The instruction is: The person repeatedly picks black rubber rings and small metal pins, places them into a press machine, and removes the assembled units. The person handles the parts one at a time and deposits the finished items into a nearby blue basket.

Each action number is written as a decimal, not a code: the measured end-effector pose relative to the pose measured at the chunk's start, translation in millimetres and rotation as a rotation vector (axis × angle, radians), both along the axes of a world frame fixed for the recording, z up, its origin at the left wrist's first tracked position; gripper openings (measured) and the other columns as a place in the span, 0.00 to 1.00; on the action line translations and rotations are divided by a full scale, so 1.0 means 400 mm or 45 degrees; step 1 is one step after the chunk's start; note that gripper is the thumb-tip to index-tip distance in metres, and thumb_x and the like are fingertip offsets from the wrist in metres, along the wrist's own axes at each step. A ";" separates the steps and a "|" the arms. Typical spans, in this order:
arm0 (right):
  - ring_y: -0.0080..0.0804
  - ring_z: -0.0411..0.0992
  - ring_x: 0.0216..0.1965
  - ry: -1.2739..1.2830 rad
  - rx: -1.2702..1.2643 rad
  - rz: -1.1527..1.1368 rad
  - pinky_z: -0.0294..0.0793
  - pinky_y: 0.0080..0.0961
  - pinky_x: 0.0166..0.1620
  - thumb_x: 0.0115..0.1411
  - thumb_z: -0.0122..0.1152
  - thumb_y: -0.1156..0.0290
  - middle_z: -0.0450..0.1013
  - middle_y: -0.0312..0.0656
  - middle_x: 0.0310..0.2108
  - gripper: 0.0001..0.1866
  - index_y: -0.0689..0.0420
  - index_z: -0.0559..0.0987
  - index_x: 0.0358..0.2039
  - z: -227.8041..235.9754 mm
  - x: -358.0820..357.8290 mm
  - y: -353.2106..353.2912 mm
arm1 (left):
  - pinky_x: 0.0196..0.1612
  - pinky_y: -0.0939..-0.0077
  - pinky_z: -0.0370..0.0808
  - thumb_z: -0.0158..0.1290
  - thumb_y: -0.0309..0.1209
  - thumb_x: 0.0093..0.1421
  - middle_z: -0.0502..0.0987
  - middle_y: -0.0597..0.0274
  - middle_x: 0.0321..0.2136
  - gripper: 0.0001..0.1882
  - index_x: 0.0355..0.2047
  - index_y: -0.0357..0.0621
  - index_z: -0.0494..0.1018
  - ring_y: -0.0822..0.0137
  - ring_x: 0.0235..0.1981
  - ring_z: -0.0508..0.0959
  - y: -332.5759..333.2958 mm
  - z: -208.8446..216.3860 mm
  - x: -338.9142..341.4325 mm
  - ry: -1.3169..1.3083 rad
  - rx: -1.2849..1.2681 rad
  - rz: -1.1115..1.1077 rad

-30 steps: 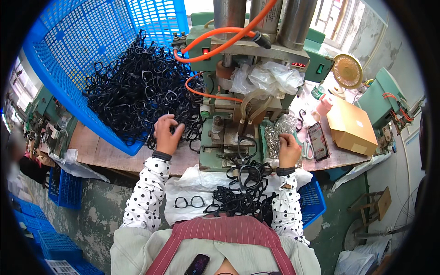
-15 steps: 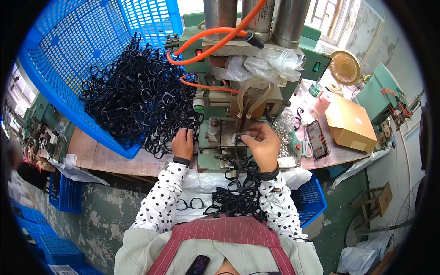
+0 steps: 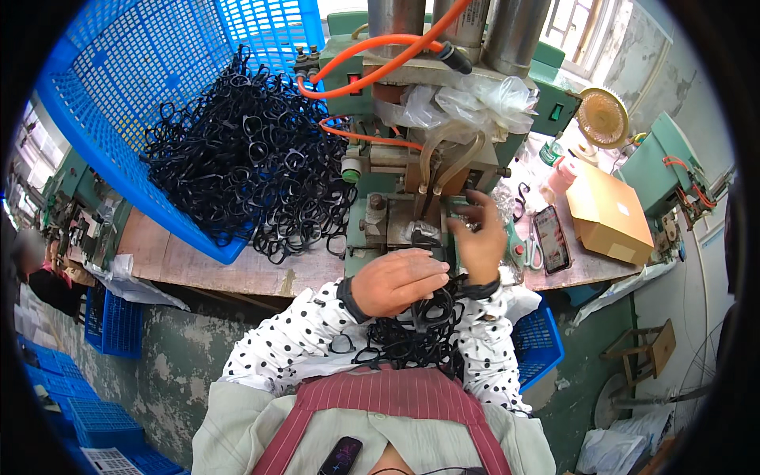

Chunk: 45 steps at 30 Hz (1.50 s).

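My left hand (image 3: 400, 283) reaches across the front of a green press machine (image 3: 360, 237). Its fingers are pressed together and point right, with the thumb side hidden, so what they grip cannot be made out. Just beyond those fingers, a black piece (image 3: 425, 236) sits at the fixture under the two clear tubes. My right hand (image 3: 481, 237) is raised at the machine's right side, fingers apart and curved, with nothing seen in it. Below both hands, black eyeglass frames (image 3: 396, 340) lie heaped on a white sheet over my lap.
A large blue basket (image 3: 119, 158) at the left spills a pile of black eyeglass frames (image 3: 253, 166) onto the wooden table (image 3: 198, 269). At right lie a phone (image 3: 552, 239), scissors (image 3: 533, 253) and a cardboard box (image 3: 609, 210). Another blue basket (image 3: 538, 344) stands below.
My left hand has moved from beside the frame pile rightward to the machine's front. My right hand has drawn away from the fixture to the right, and its fingers have spread.
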State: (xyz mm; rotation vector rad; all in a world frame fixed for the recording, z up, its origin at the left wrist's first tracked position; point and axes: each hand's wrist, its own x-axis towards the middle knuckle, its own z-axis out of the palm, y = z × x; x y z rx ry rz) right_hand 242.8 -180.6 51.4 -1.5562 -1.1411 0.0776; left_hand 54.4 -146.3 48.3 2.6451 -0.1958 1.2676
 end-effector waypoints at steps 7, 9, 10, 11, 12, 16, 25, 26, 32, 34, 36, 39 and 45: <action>0.40 0.73 0.40 0.024 -0.460 -0.350 0.70 0.35 0.45 0.47 0.71 0.64 0.79 0.36 0.35 0.15 0.50 0.81 0.37 -0.237 0.235 -0.017 | 0.51 0.56 0.75 0.60 0.25 0.52 0.74 0.50 0.51 0.25 0.52 0.38 0.71 0.51 0.47 0.77 0.022 -0.038 0.003 0.071 0.001 0.020; 0.43 0.69 0.46 -0.513 -0.300 -0.282 0.66 0.38 0.50 0.46 0.71 0.64 0.77 0.38 0.40 0.14 0.49 0.82 0.35 -0.232 0.208 -0.042 | 0.51 0.57 0.74 0.59 0.25 0.52 0.74 0.51 0.51 0.24 0.51 0.39 0.71 0.51 0.46 0.77 0.020 -0.037 0.008 0.053 -0.040 -0.005; 0.44 0.66 0.50 -0.658 -0.377 -0.296 0.63 0.41 0.52 0.45 0.71 0.66 0.75 0.39 0.44 0.11 0.50 0.83 0.31 -0.221 0.184 -0.051 | 0.52 0.57 0.74 0.57 0.24 0.53 0.73 0.52 0.52 0.23 0.51 0.40 0.71 0.50 0.46 0.76 0.019 -0.040 0.009 0.051 -0.045 0.004; 0.43 0.66 0.51 -0.639 -0.355 -0.297 0.62 0.42 0.52 0.45 0.71 0.67 0.75 0.38 0.44 0.10 0.50 0.83 0.30 -0.243 0.182 -0.050 | 0.53 0.57 0.73 0.56 0.24 0.53 0.73 0.52 0.52 0.23 0.51 0.40 0.71 0.50 0.46 0.76 0.018 -0.043 0.008 0.048 -0.049 0.014; 0.43 0.66 0.51 -0.628 -0.328 -0.303 0.62 0.43 0.52 0.45 0.71 0.67 0.75 0.38 0.44 0.10 0.51 0.83 0.30 -0.259 0.190 -0.043 | 0.53 0.56 0.73 0.55 0.25 0.54 0.73 0.53 0.52 0.22 0.51 0.40 0.71 0.50 0.46 0.76 0.018 -0.044 0.010 0.046 -0.054 0.016; 0.41 0.69 0.46 -0.524 -0.149 -0.339 0.64 0.37 0.48 0.46 0.69 0.70 0.76 0.38 0.37 0.07 0.54 0.81 0.27 -0.283 0.208 -0.026 | 0.55 0.54 0.71 0.55 0.27 0.56 0.73 0.54 0.53 0.22 0.52 0.42 0.71 0.52 0.48 0.75 0.013 -0.047 0.009 0.042 -0.051 0.037; 0.41 0.73 0.30 -0.120 -0.011 -0.312 0.71 0.34 0.36 0.55 0.63 0.75 0.75 0.41 0.26 0.04 0.54 0.78 0.32 -0.292 0.199 -0.028 | 0.31 0.61 0.69 0.55 0.24 0.53 0.72 0.54 0.27 0.06 0.33 0.41 0.73 0.50 0.29 0.73 0.233 -0.061 -0.125 -0.234 -0.158 0.898; 0.41 0.74 0.30 -0.177 -0.012 -0.313 0.71 0.34 0.36 0.55 0.62 0.74 0.76 0.41 0.27 0.04 0.54 0.79 0.33 -0.294 0.201 -0.029 | 0.31 0.61 0.71 0.52 0.20 0.53 0.71 0.52 0.27 0.06 0.32 0.41 0.72 0.48 0.29 0.73 0.284 -0.047 -0.125 -0.297 -0.213 0.984; 0.40 0.77 0.31 -0.092 -0.110 -0.378 0.73 0.32 0.35 0.57 0.62 0.73 0.78 0.43 0.29 0.05 0.52 0.82 0.35 -0.281 0.193 -0.037 | 0.37 0.69 0.65 0.50 0.32 0.54 0.70 0.67 0.30 0.06 0.23 0.52 0.77 0.64 0.38 0.70 0.546 -0.204 -0.205 0.810 0.561 1.700; 0.39 0.74 0.34 -0.191 -0.067 -0.357 0.72 0.32 0.38 0.53 0.64 0.75 0.79 0.40 0.30 0.04 0.52 0.82 0.31 -0.288 0.200 -0.040 | 0.34 0.67 0.67 0.51 0.31 0.53 0.71 0.65 0.28 0.05 0.23 0.52 0.77 0.63 0.35 0.73 0.579 -0.156 -0.198 0.600 0.502 1.670; 0.38 0.72 0.35 -0.291 -0.057 -0.352 0.71 0.31 0.40 0.51 0.65 0.75 0.79 0.37 0.30 0.05 0.52 0.82 0.29 -0.292 0.207 -0.041 | 0.34 0.64 0.69 0.52 0.31 0.54 0.72 0.62 0.27 0.04 0.24 0.51 0.77 0.59 0.33 0.74 0.595 -0.052 -0.197 0.309 0.287 1.664; 0.38 0.70 0.35 -0.261 -0.108 -0.322 0.70 0.31 0.41 0.49 0.66 0.75 0.78 0.36 0.29 0.05 0.52 0.82 0.29 -0.283 0.200 -0.043 | 0.36 0.59 0.70 0.54 0.35 0.60 0.73 0.56 0.27 0.08 0.27 0.45 0.74 0.51 0.31 0.74 0.604 0.085 -0.223 -0.390 -0.094 1.655; 0.38 0.72 0.34 -0.333 -0.085 -0.242 0.69 0.32 0.41 0.48 0.68 0.72 0.78 0.36 0.29 0.07 0.51 0.83 0.30 -0.254 0.188 -0.050 | 0.31 0.67 0.69 0.58 0.35 0.59 0.71 0.56 0.23 0.12 0.28 0.39 0.72 0.58 0.26 0.72 0.459 0.043 -0.299 -0.489 -0.416 1.477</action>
